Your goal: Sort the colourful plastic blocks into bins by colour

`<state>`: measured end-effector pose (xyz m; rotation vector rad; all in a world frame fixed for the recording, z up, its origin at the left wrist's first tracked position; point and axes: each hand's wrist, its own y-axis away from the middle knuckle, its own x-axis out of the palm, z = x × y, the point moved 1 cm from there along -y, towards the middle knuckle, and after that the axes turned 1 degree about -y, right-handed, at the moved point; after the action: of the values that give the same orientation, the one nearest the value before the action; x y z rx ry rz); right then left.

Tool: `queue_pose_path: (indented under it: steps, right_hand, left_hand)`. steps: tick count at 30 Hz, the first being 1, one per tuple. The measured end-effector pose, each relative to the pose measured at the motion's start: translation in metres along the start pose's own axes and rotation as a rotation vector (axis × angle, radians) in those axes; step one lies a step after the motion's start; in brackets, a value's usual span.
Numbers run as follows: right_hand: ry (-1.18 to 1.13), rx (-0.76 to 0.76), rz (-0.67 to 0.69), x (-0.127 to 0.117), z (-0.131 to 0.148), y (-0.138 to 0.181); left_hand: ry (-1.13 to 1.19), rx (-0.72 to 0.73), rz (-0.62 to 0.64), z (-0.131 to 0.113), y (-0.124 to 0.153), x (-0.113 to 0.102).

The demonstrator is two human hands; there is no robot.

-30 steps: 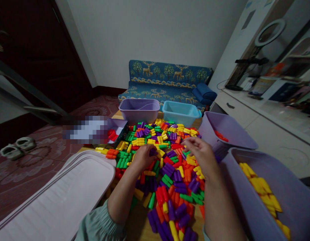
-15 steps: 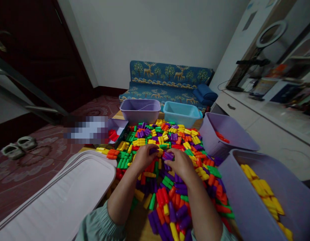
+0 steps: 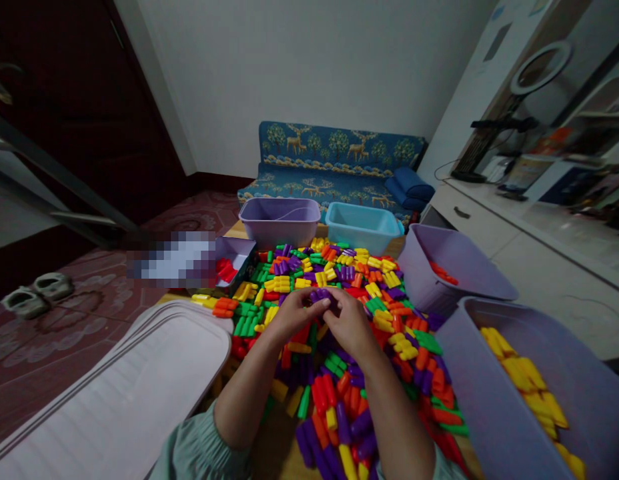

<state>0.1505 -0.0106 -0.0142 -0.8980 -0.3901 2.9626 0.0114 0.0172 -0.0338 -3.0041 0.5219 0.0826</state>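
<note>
Above the middle of a colourful pile of plastic building pieces (image 3: pixel 334 363), my two hands have come together. My left hand (image 3: pixel 297 312) and my right hand (image 3: pixel 345 317) are both closed on purple building pieces (image 3: pixel 319 294), whose rounded tops show between the fingers. Exactly how many pieces are held is hidden by the fingers. Red, yellow, green, orange and purple pieces lie loose or joined in small rows all around and beneath both hands.
At the back stand a purple bin (image 3: pixel 279 223) and a blue bin (image 3: pixel 364 223). To the right, one purple bin (image 3: pixel 454 257) holds red pieces and a nearer bin (image 3: pixel 579 373) holds yellow ones. Stacked pale lids (image 3: pixel 139 393) lie left, near a box (image 3: pixel 242 250) with red pieces.
My hands were apart, each at purple pieces over the pile. Now they have moved inward and meet, with the purple pieces held together between them.
</note>
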Motion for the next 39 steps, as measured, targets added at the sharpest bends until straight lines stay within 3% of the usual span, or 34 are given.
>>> queue_pose_path:
  steps: [4, 9, 20, 25, 29, 33, 39]
  right_hand:
    - [-0.021, -0.044, 0.018, 0.001, -0.001, 0.000]
    - [-0.036, 0.019, 0.048, 0.002, -0.005, 0.001]
    - [-0.206, 0.021, -0.005, 0.000, -0.005, -0.002]
    - [0.140, 0.048, -0.109, -0.016, -0.024, -0.007]
    - [0.420, 0.091, 0.060, -0.025, -0.042, -0.007]
    - [0.490, 0.067, 0.187, -0.027, -0.049, -0.004]
    - [0.507, 0.121, 0.232, -0.026, -0.045, -0.002]
  left_hand:
    - [0.081, -0.051, -0.017, -0.004, 0.000, -0.001]
    - [0.122, -0.083, -0.081, -0.008, 0.002, 0.000]
    - [0.232, -0.078, -0.192, -0.010, -0.001, 0.000]
    - [0.225, -0.154, -0.240, -0.007, 0.000, -0.003]
    - [0.221, -0.163, -0.242, -0.010, 0.002, -0.003]
    - [0.274, -0.156, -0.243, -0.012, 0.002, -0.001]
    - [0.272, -0.166, -0.211, -0.011, 0.002, 0.000]
